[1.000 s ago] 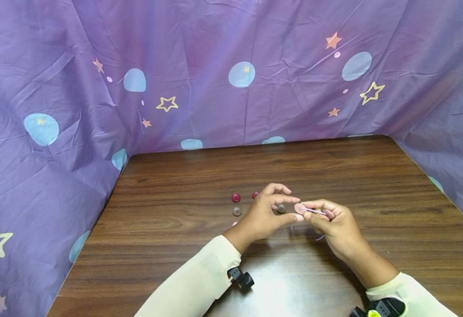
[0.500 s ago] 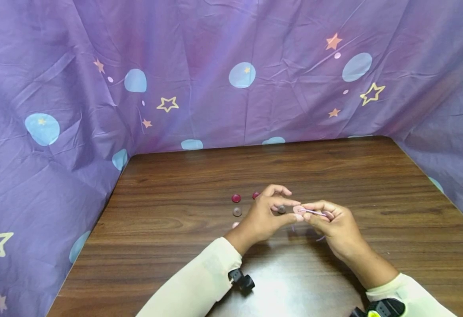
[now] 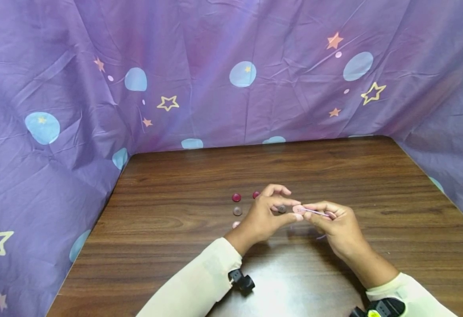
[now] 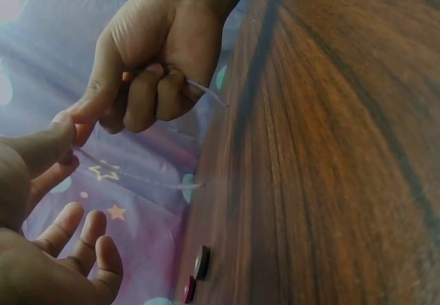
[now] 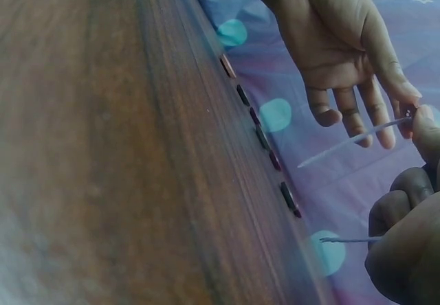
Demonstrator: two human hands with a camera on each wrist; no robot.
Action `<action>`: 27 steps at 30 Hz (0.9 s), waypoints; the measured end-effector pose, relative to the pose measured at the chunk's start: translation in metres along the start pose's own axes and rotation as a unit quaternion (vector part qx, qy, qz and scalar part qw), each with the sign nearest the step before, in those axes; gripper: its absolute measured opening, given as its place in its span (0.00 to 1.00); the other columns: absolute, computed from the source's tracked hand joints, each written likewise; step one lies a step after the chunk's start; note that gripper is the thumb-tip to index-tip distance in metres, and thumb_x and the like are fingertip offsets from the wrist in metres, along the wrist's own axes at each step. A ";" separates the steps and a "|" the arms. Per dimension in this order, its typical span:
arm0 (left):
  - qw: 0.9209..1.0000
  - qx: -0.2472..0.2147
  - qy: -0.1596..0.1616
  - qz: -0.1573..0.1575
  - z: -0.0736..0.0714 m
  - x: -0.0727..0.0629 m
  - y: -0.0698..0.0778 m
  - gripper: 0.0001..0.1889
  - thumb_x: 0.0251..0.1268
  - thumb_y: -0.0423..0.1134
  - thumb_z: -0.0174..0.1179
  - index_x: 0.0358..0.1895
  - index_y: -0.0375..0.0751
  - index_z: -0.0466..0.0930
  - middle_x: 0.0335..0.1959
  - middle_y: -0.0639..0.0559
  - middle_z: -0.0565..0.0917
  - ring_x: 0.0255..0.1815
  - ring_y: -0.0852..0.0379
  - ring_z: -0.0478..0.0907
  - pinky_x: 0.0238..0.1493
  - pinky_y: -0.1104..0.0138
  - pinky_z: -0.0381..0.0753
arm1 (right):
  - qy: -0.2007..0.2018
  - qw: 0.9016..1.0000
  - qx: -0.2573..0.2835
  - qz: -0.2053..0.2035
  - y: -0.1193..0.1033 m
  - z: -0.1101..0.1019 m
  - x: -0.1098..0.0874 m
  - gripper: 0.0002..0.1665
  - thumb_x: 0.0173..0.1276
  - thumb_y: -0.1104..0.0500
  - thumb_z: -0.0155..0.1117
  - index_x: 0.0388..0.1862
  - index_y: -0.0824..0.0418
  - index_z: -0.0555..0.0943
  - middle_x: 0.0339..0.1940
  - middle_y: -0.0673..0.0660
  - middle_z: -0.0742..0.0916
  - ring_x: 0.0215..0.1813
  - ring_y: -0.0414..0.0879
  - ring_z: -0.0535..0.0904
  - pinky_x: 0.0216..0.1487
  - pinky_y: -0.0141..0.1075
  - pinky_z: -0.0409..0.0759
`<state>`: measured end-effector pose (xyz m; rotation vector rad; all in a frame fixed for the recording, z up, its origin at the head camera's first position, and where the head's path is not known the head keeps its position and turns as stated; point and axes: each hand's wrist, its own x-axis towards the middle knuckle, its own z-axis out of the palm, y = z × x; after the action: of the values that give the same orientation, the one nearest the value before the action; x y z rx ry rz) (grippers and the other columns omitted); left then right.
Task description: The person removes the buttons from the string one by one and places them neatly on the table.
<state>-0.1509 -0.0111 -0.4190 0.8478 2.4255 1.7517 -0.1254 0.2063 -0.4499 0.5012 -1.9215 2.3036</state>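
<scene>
A pink button (image 3: 297, 210) is held up between both hands above the table. My left hand (image 3: 261, 218) grips its edge between thumb and index finger, the other fingers spread. My right hand (image 3: 336, 224) pinches the button's other side with thumb and index finger, its remaining fingers curled. A thin lilac cord (image 3: 313, 212) runs from the button's face across to the right hand, where a second pink piece (image 3: 331, 215) shows partly. In the right wrist view, one length of cord (image 5: 350, 141) hangs from the pinched fingertips, and a cord end (image 5: 347, 240) sticks out of the right fist.
Left of the hands on the wooden table (image 3: 168, 189) lie a red button (image 3: 236, 197), a grey-brown button (image 3: 237, 211) and a pink button (image 3: 236, 224). Another red button (image 3: 256, 194) and another grey-brown button (image 3: 281, 208) are partly hidden by the left hand. A purple curtain (image 3: 199, 70) stands behind.
The pink button has shifted slightly left and tilted between the left thumb and index finger. Both hands have otherwise barely moved. The buttons on the table are where they were.
</scene>
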 end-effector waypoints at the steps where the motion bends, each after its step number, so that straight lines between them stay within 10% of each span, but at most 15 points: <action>1: 1.000 0.000 0.001 0.001 0.000 0.000 0.000 0.18 0.65 0.35 0.78 0.58 0.37 0.92 0.69 0.43 0.78 0.65 0.51 0.79 0.65 0.50 0.87 | 0.003 1.000 -0.001 -0.001 0.000 0.000 0.000 0.17 0.72 0.81 0.63 0.47 0.65 0.92 0.44 0.50 0.97 0.37 0.31 0.90 0.23 0.30 0.74; 8: 1.000 0.002 -0.001 0.004 -0.002 -0.001 -0.002 0.18 0.65 0.36 0.79 0.57 0.38 0.92 0.69 0.41 0.78 0.69 0.42 0.78 0.65 0.51 0.86 | 0.031 0.999 -0.019 0.008 0.000 0.001 0.000 0.18 0.71 0.80 0.64 0.41 0.62 0.93 0.34 0.47 0.96 0.21 0.47 0.59 0.23 0.46 0.52; 20: 1.000 -0.005 0.008 0.005 -0.006 -0.004 -0.008 0.18 0.65 0.39 0.79 0.56 0.40 0.93 0.69 0.44 0.78 0.60 0.63 0.77 0.63 0.50 0.87 | 0.062 0.998 -0.021 0.012 -0.001 0.003 0.000 0.17 0.73 0.79 0.64 0.39 0.61 0.93 0.21 0.44 0.82 0.21 0.49 0.58 0.22 0.46 0.52; 27: 1.000 -0.006 0.019 0.021 -0.009 -0.005 -0.012 0.18 0.64 0.37 0.80 0.56 0.39 0.93 0.67 0.41 0.79 0.63 0.53 0.79 0.62 0.51 0.86 | 0.075 0.997 -0.009 0.010 -0.001 0.004 0.000 0.21 0.73 0.80 0.62 0.39 0.58 0.93 0.19 0.42 0.77 0.21 0.50 0.55 0.23 0.46 0.50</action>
<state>-0.1540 -0.0236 -0.4278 0.8794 2.4346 1.8107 -0.1240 0.2030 -0.4482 0.2999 -1.8837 2.2627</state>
